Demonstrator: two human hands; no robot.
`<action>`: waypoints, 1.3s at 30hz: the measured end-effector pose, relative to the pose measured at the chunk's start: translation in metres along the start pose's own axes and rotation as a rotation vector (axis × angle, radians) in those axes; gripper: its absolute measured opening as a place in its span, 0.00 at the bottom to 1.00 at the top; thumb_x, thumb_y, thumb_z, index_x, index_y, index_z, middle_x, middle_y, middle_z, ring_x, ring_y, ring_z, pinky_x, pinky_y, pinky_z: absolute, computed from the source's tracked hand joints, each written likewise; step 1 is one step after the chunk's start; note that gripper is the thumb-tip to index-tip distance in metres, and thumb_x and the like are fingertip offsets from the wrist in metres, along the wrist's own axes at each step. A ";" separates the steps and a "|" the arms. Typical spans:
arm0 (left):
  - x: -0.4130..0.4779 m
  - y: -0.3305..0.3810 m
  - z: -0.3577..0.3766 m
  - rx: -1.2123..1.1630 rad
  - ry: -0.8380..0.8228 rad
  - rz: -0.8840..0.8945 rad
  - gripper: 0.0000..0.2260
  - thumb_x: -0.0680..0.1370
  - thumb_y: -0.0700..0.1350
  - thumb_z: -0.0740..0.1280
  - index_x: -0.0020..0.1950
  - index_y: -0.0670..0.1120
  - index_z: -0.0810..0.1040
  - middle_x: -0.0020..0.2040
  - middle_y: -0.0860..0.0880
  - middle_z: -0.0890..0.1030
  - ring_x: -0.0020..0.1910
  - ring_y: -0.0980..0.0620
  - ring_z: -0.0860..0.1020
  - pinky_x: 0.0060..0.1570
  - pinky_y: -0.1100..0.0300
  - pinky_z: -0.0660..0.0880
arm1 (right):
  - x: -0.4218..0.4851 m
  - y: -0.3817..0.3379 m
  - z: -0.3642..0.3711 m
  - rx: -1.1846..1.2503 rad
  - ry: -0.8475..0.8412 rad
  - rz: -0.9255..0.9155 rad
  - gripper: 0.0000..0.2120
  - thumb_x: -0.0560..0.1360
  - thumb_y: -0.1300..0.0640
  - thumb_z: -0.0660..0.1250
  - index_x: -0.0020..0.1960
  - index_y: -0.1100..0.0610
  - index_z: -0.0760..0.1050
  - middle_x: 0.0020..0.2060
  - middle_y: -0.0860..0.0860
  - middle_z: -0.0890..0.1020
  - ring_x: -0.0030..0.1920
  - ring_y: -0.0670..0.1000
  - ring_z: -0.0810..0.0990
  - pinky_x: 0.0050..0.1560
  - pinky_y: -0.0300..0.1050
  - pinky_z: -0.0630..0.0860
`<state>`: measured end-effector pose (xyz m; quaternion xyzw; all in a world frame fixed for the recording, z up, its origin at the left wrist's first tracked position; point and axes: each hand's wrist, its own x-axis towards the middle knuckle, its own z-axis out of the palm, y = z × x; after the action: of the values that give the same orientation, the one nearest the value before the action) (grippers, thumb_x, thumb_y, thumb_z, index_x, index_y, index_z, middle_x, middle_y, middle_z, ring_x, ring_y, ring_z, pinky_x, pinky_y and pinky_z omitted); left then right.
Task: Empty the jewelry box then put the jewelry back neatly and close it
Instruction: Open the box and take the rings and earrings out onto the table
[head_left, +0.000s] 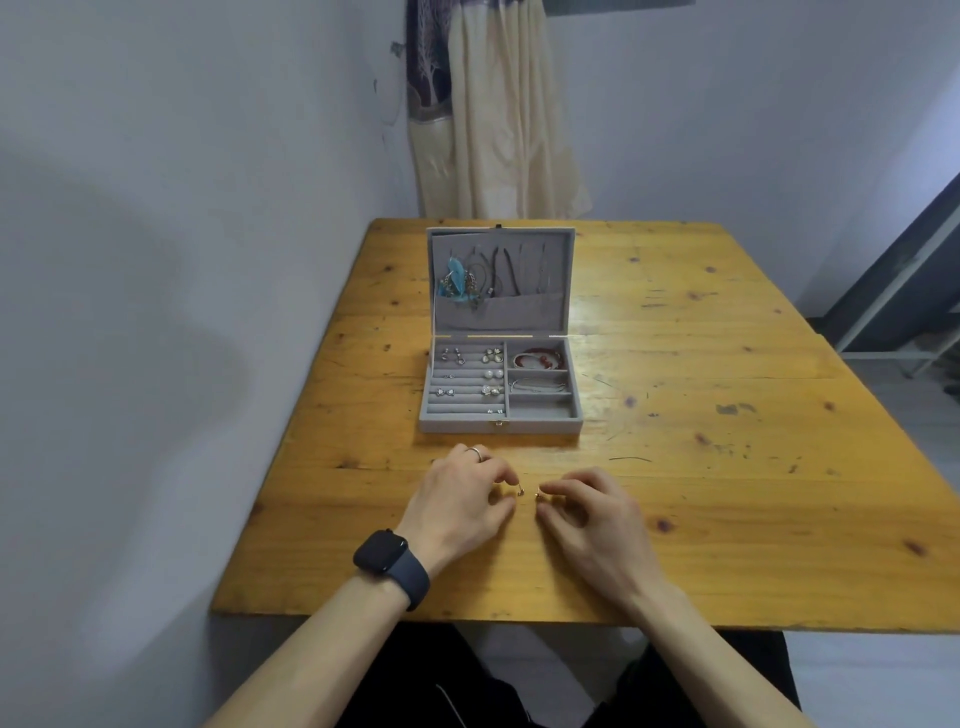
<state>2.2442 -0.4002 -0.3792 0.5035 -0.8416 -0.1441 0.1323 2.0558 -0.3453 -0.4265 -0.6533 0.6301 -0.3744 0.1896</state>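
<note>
A grey velvet jewelry box (500, 425) stands open on the wooden table (701, 415), its lid (500, 283) upright with necklaces and a blue feather piece (457, 280) hanging in it. Several earrings (491, 375) sit in the left ring rolls. A red bracelet (537, 359) and a silver chain (540, 386) lie in the right compartments. Near the front edge, my left hand (460, 501) pinches a small earring (520, 490) and my right hand (592, 512) pinches another small earring (538, 496), fingertips almost touching.
The table's left side runs along a white wall (156, 260). A cream curtain (498, 114) hangs behind the far edge. A dark frame (904, 291) stands to the right. A black watch (384, 553) is on my left wrist.
</note>
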 end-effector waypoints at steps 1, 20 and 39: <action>0.001 0.001 0.000 0.015 0.012 -0.001 0.09 0.78 0.54 0.67 0.57 0.56 0.81 0.54 0.56 0.78 0.55 0.56 0.72 0.57 0.57 0.73 | 0.000 -0.001 0.001 -0.002 0.001 0.008 0.09 0.72 0.53 0.76 0.52 0.50 0.85 0.46 0.44 0.78 0.47 0.43 0.78 0.50 0.38 0.76; 0.001 0.002 0.010 0.122 0.082 0.097 0.12 0.79 0.58 0.64 0.53 0.54 0.82 0.53 0.56 0.79 0.54 0.54 0.74 0.56 0.58 0.70 | 0.003 0.003 0.011 -0.070 0.059 -0.042 0.03 0.73 0.55 0.75 0.47 0.50 0.85 0.43 0.45 0.80 0.45 0.48 0.77 0.47 0.47 0.77; -0.006 0.002 0.007 0.089 0.056 0.118 0.11 0.81 0.54 0.65 0.56 0.54 0.84 0.53 0.57 0.80 0.54 0.55 0.74 0.56 0.59 0.70 | 0.003 0.005 0.012 -0.098 0.056 -0.058 0.05 0.72 0.53 0.77 0.48 0.48 0.86 0.42 0.43 0.81 0.44 0.47 0.75 0.46 0.39 0.72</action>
<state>2.2424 -0.3932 -0.3855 0.4621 -0.8714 -0.0842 0.1417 2.0605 -0.3516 -0.4372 -0.6690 0.6335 -0.3666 0.1288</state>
